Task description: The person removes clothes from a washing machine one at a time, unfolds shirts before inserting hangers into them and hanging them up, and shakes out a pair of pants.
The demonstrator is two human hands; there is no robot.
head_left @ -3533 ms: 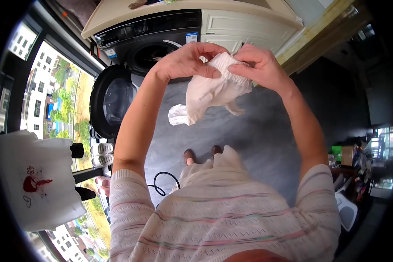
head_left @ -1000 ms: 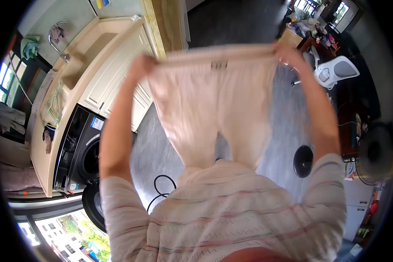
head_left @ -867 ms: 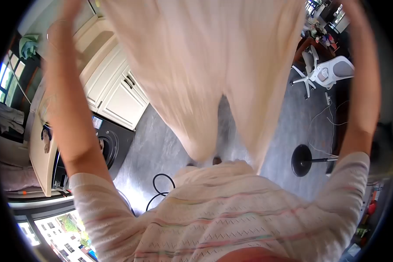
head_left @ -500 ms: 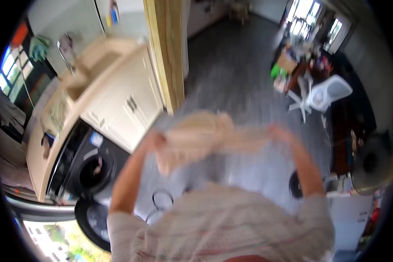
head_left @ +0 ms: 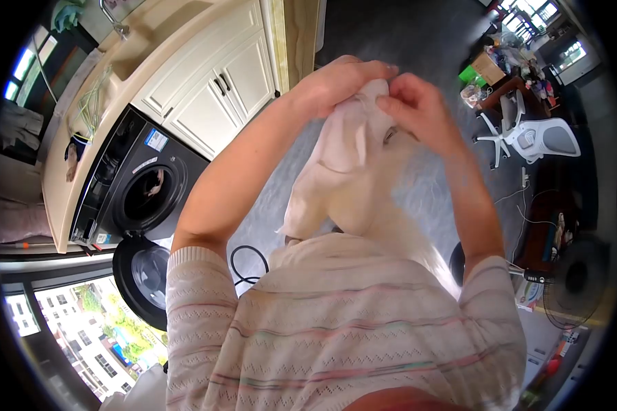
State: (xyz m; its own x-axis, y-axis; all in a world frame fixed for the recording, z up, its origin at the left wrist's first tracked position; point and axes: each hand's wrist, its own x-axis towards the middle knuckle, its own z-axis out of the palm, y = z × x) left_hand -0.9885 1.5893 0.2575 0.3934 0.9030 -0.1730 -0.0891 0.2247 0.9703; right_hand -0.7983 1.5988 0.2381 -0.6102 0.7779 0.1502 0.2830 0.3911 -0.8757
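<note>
Pale cream trousers (head_left: pixel 346 164) hang in front of me from both hands, bunched at the top and reaching down near my feet. My left hand (head_left: pixel 346 83) is closed on the bunched upper edge, its fingers partly hidden behind the cloth. On the other side of that edge, my right hand (head_left: pixel 411 106) pinches the cloth between thumb and fingers. The two hands are close together. A small dark mark shows on the cloth near my right hand.
At the left, a black washing machine (head_left: pixel 144 195) has its round door (head_left: pixel 144 277) open, with some cloth inside. A counter (head_left: pixel 58 185) with a sink runs above it, beside white cabinets (head_left: pixel 219 89). A white chair (head_left: pixel 541 137) and a fan (head_left: pixel 576 281) stand at the right.
The trousers were spread wide between my hands, swung up and then down. Now my hands have come together and the waist is bunched. The view has shifted too.
</note>
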